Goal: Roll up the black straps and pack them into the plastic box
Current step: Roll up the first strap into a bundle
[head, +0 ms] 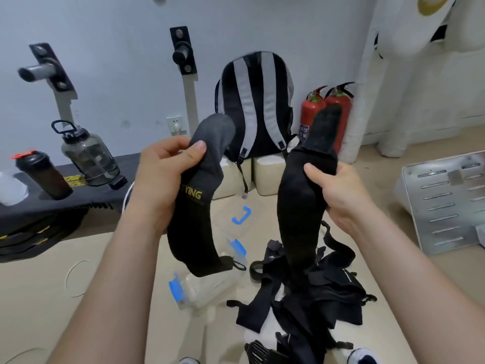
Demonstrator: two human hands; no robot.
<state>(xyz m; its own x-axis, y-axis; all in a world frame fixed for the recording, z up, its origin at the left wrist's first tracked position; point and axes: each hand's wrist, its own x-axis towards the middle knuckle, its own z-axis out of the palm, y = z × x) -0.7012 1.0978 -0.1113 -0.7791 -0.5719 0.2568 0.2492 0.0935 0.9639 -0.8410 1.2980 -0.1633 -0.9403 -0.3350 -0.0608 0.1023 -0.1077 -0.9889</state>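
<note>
Black with yellow lettering, the padded strap hung from a person's left hand, fingers and thumb clamped round its upper part. Its long axis ran from 12 to 6 o'clock, and its lower end dangled by the clear plastic box on the floor; whether they touched could not be told. The right hand gripped a plain strap near its middle, also close to vertical, its tail dropping into the tangled pile of straps at 5 o'clock. Neither held strap was rolled. The box lay nearer the left hand, at 6 o'clock from it, so that strap looked likeliest to go in first.
</note>
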